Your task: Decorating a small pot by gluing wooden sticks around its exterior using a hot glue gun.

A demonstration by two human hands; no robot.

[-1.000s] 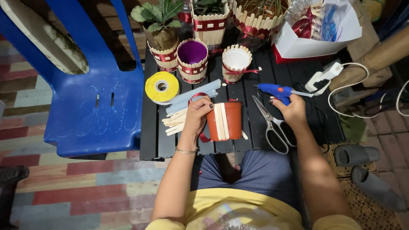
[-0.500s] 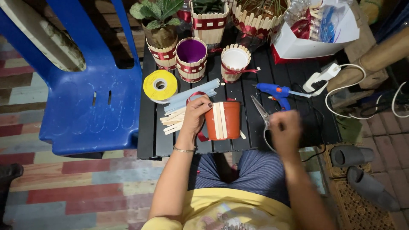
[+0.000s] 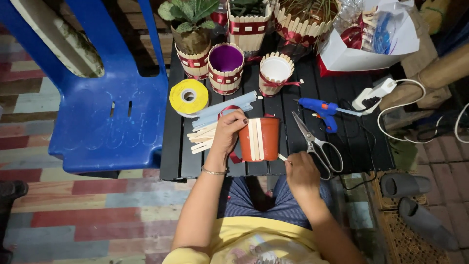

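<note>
While the blue chair (image 3: pixel 105 112) is sitting idle on the left, the left hand (image 3: pixel 228 133) is gripping the orange pot (image 3: pixel 260 138) on the dark slatted surface (image 3: pixel 176 161). Moving right, the right hand (image 3: pixel 301 172), having left the blue glue gun (image 3: pixel 320 108) behind, is pinching a wooden stick (image 3: pixel 282 157) beside the pot, with scissors (image 3: pixel 315 143) lying nearby, above patterned floor tiles (image 3: pixel 73 210).

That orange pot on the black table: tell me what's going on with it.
A person's left hand grips the orange pot on its side on the black table; a few pale sticks run along its wall. The right hand pinches another stick by the pot's lower end. A stick pile, scissors, a blue glue gun and yellow tape lie around it.
</note>
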